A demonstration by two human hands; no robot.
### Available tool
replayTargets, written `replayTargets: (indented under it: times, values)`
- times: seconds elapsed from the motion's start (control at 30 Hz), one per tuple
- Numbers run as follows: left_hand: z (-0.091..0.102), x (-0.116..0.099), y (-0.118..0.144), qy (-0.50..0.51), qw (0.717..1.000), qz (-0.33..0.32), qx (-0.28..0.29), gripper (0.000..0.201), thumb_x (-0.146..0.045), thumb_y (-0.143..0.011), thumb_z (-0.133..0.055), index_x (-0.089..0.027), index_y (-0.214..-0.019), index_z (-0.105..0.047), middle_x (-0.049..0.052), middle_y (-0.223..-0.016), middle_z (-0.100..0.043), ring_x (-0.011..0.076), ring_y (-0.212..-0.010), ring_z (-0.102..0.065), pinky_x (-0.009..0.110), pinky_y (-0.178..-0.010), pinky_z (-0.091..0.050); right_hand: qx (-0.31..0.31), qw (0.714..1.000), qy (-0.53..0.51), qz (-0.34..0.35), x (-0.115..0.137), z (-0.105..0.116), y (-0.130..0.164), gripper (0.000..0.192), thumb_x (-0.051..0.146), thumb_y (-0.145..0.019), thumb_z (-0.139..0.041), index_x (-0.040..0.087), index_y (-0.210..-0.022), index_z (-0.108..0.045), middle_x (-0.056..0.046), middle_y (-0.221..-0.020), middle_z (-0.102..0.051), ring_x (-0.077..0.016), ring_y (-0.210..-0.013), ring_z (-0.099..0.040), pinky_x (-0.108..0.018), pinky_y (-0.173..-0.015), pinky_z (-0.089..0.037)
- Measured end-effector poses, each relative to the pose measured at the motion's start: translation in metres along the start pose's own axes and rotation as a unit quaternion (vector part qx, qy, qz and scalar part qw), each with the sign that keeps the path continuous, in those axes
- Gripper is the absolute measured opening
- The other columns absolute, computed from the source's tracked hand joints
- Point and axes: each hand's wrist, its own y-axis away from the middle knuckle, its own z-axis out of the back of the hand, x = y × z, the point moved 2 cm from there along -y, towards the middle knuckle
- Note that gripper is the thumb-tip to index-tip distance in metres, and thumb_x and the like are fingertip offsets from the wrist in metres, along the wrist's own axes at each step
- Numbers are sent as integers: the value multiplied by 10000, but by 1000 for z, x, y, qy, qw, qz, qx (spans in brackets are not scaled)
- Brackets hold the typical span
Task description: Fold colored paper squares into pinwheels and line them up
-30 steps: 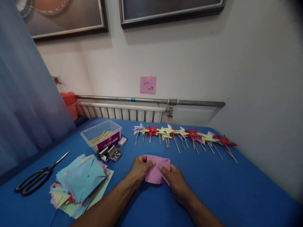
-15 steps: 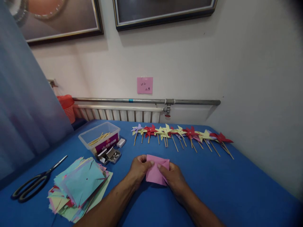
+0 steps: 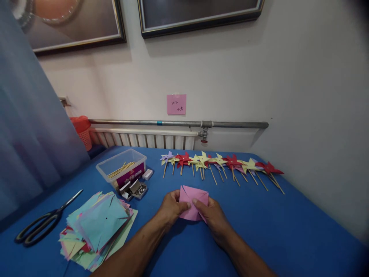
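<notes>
— Covering the whole bench: blue cloth. Stacked at the left, paper squares, with scissors just beside.
— Farther back?
— Lined near the wall, pinwheels; left of them, a clear tub and a pin box.
— And at the centre?
— Pinched between left hand and right hand: pink paper, corners folded inward, resting on the cloth.

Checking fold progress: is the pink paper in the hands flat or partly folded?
Partly folded: corners of the pink paper are bent toward its middle, pinched by left hand and right hand.
</notes>
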Motion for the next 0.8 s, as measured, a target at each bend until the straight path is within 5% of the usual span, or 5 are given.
replayTargets:
  times: [0.13,0.37,0.57,0.67,0.8]
  values:
    - [1,0,0,0,1000,-7,-18,364,-206,-463,-872,-114,-769,-698,29,-645,-690,145,-556,-597,253,-582,-459,21,1000,-8,-6,-2,-1,-2,531,542,-643,-831,145,-988,-758,-92,-808,-788,-298,-770,-728,-429,-746,-569]
    - [10,-2,-5,-69,983,-83,-146,286,-310,-560,-841,-156,-616,-607,-52,-509,-540,68,-458,-409,207,-478,-310,20,1000,-10,5,0,1,1,545,566,-651,-813,148,-995,-753,-81,-796,-779,-279,-760,-711,-416,-734,-566]
    - [8,-3,0,-149,970,-127,-142,226,-317,-671,-779,-174,-648,-605,-50,-538,-525,91,-489,-414,224,-499,-306,6,1000,-3,-2,1,0,1,555,582,-637,-816,141,-968,-756,-80,-765,-768,-264,-698,-696,-410,-704,-555]
    - [7,-7,6,-221,946,-185,-146,104,-224,-736,-711,-182,-678,-636,-23,-627,-578,117,-583,-487,232,-574,-356,5,1000,-3,-1,3,-2,2,556,585,-644,-810,137,-969,-755,-77,-753,-764,-259,-693,-692,-393,-684,-551]
    - [3,-11,14,-348,877,-306,-124,134,-104,-791,-597,-194,-728,-674,13,-736,-623,146,-710,-552,248,-679,-387,11,1000,6,-3,5,-3,4,518,584,-679,-784,140,-944,-749,-65,-741,-756,-243,-687,-680,-366,-674,-542]
